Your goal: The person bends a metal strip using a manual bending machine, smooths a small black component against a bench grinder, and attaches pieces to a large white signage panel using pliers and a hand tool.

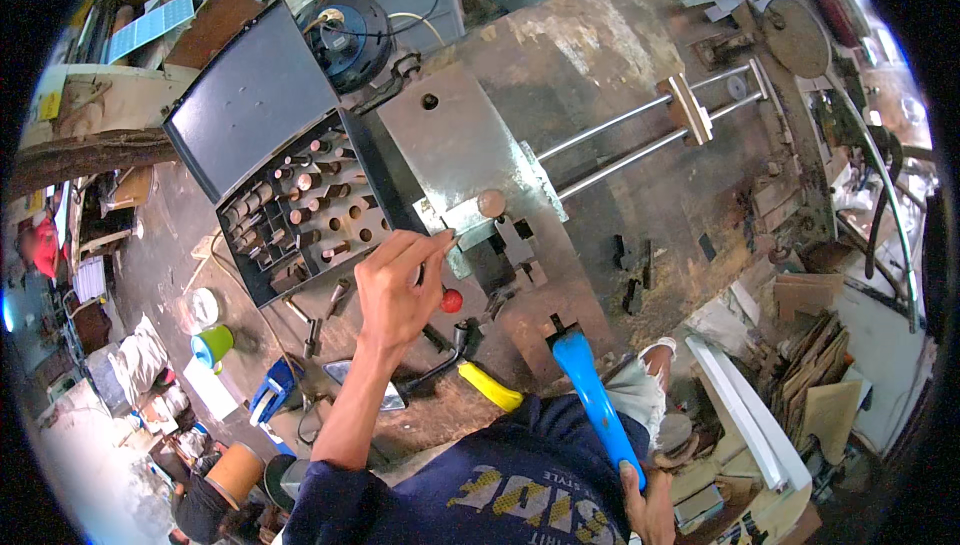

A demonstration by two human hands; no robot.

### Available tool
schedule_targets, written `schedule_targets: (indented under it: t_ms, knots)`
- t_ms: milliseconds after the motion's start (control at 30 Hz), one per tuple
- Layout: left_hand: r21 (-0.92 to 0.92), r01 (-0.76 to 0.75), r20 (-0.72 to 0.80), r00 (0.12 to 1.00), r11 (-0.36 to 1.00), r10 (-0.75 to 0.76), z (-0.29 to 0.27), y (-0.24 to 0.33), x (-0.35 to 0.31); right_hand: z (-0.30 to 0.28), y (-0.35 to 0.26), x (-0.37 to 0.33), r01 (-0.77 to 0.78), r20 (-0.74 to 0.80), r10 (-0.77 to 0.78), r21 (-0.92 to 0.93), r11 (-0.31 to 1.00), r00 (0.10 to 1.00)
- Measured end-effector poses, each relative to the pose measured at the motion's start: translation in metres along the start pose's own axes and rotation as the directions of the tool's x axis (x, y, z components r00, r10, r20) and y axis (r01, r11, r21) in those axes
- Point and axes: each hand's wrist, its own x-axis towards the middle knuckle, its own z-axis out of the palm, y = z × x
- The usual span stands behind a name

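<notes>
On a steel plate (pixel 438 135), a metal block (pixel 466 217) sits at the fingertips of the left hand (pixel 398 285), their grip impossible to tell; the right hand (pixel 650 505) clamps a blue-handled tool (pixel 592 395), and an open case (pixel 255 100) of metal pegs (pixel 309 181) stands left on the worn surface (pixel 560 75).

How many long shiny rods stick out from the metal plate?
2. The far rod and the near rod run side by side, rightward from the plate past the block, which hides a bit of each.
</notes>
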Motion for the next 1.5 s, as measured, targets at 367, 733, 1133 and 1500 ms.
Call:
schedule_targets:
  t_ms: [367, 733, 1133, 1500]
  knots:
    - [-0.051, -0.11, -0.057, 0.993, 0.993, 0.107, 0.005, -0.003, 0.005, 0.021, 0.032, 0.011, 0.134, -0.159, -0.127, 0.037, 0.99, 0.979]
    - [-0.054, -0.115, -0.033, 0.993, 0.992, 0.114, 0.0, -0.003, 0.005, 0.019, 0.03, 0.01, 0.034, -0.118, -0.034, -0.004, 0.999, 0.992]
    - [-0.062, -0.136, -0.011, 0.991, 0.989, 0.135, 0.006, 0.0, 0.007, 0.013, 0.013, 0.006, 0.073, -0.137, -0.061, 0.08, 0.994, 0.989]
    - [-0.053, -0.103, -0.022, 0.995, 0.993, 0.101, 0.0, -0.002, 0.004, 0.004, 0.004, 0.002, 0.058, -0.089, -0.048, 0.113, 0.992, 0.995]
